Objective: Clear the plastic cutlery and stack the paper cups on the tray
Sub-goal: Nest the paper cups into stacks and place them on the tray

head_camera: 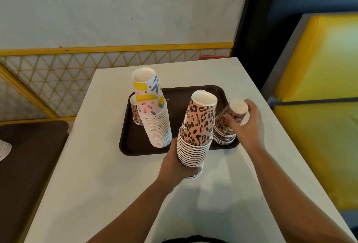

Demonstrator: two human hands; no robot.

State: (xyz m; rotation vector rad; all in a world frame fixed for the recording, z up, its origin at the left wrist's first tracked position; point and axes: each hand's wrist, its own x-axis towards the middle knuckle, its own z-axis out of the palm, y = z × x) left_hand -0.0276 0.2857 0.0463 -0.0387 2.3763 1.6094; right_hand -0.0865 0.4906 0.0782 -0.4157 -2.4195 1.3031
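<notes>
A dark brown tray (133, 142) lies on the white table. On its left stands a tall upside-down stack of floral paper cups (153, 111), with a small leopard-print cup (135, 113) behind it. My left hand (174, 167) grips the base of a tall upside-down leopard-print cup stack (197, 128), held just above the tray's near edge. My right hand (249, 124) closes around a shorter leopard-print stack (226, 124) at the tray's right edge. No plastic cutlery is in view.
The white table (108, 184) stands against a wall with a yellow lattice panel (58, 80). A yellow bench seat (319, 107) runs along the right. A dark brown seat (29, 165) is at the left, with a white object (3, 150) on it.
</notes>
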